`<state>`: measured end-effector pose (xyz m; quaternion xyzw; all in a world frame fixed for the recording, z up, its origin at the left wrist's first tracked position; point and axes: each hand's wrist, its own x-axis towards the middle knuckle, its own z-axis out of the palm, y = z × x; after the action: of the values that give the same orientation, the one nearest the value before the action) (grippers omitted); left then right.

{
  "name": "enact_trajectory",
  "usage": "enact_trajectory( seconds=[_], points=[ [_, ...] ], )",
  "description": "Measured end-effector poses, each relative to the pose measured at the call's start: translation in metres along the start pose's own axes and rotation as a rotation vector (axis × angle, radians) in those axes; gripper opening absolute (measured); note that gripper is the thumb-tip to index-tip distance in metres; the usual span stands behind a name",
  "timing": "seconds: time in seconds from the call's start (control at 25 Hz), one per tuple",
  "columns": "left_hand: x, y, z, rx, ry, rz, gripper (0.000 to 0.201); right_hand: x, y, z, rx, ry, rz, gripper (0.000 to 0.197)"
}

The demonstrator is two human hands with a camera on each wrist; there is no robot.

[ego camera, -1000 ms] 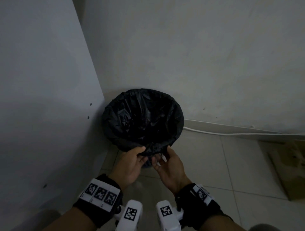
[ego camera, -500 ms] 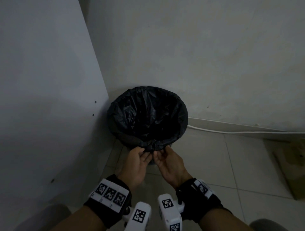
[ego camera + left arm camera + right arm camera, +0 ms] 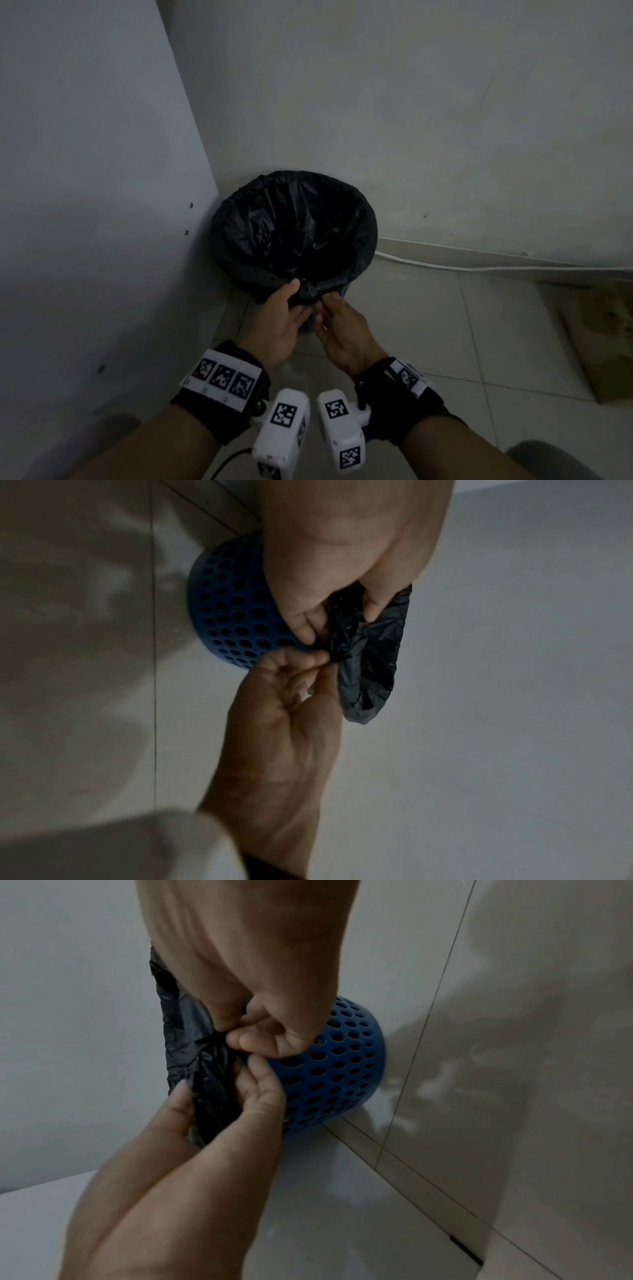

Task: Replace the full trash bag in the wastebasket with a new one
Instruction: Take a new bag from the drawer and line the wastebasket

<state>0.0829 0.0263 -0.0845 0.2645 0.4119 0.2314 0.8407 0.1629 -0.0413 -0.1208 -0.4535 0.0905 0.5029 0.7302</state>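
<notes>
A blue perforated wastebasket (image 3: 232,615) (image 3: 342,1069) stands on the floor in a corner. It is lined with a black trash bag (image 3: 294,236) folded over its rim. At the near rim a bunch of the bag's edge (image 3: 369,647) (image 3: 185,1042) is gathered up. My left hand (image 3: 291,301) (image 3: 339,620) (image 3: 219,1091) holds that bunch between thumb and fingers. My right hand (image 3: 325,305) (image 3: 322,658) (image 3: 232,1034) pinches the same bunch right beside it, fingers curled. What is inside the bag is too dark to see.
A white panel (image 3: 102,205) rises close on the basket's left, and a wall (image 3: 411,120) stands behind it. A white cable (image 3: 479,266) runs along the baseboard to the right. Flat cardboard (image 3: 599,342) lies on the tiled floor (image 3: 428,325) at the far right.
Both hands have stayed at the near rim and drawn together. The bag's edge is now bunched up between them and lifted off the rim a little.
</notes>
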Motion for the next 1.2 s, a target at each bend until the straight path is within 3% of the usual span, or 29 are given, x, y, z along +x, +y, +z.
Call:
enact_trajectory(
  seconds=[0.12, 0.28, 0.4, 0.52, 0.6, 0.8, 0.92, 1.08, 1.2],
  points=[
    [0.006, 0.001, -0.006, 0.024, 0.029, -0.001, 0.044, 0.0, -0.004, -0.003, -0.056, 0.02, -0.033, 0.005],
    [0.011, 0.001, -0.011, 0.059, 0.058, -0.017, 0.044, 0.007, -0.007, -0.007, -0.093, 0.041, -0.043, 0.013],
    [0.011, 0.006, -0.013, 0.096, 0.062, -0.025, 0.038, 0.013, -0.005, -0.009, -0.01, 0.039, -0.011, 0.021],
    [0.011, 0.006, -0.014, 0.12, 0.071, -0.018, 0.038, 0.015, -0.008, -0.01, 0.01, 0.057, 0.05, 0.007],
    [0.012, 0.006, -0.015, 0.121, 0.085, -0.007, 0.038, 0.014, -0.01, -0.009, 0.04, 0.084, 0.078, 0.013],
    [0.012, 0.004, -0.015, 0.13, 0.063, 0.022, 0.035, 0.006, -0.017, -0.009, 0.129, 0.119, 0.03, 0.018],
    [0.012, 0.007, -0.017, 0.148, 0.055, 0.016, 0.034, -0.006, -0.027, -0.006, 0.208, 0.077, 0.038, 0.024],
    [0.016, 0.015, -0.021, 0.117, 0.071, 0.055, 0.04, -0.022, -0.029, 0.002, -0.001, 0.011, 0.044, 0.038],
    [0.007, 0.008, -0.014, 0.137, -0.004, 0.035, 0.041, -0.019, -0.014, 0.003, 0.024, -0.048, 0.064, 0.046]
  ],
)
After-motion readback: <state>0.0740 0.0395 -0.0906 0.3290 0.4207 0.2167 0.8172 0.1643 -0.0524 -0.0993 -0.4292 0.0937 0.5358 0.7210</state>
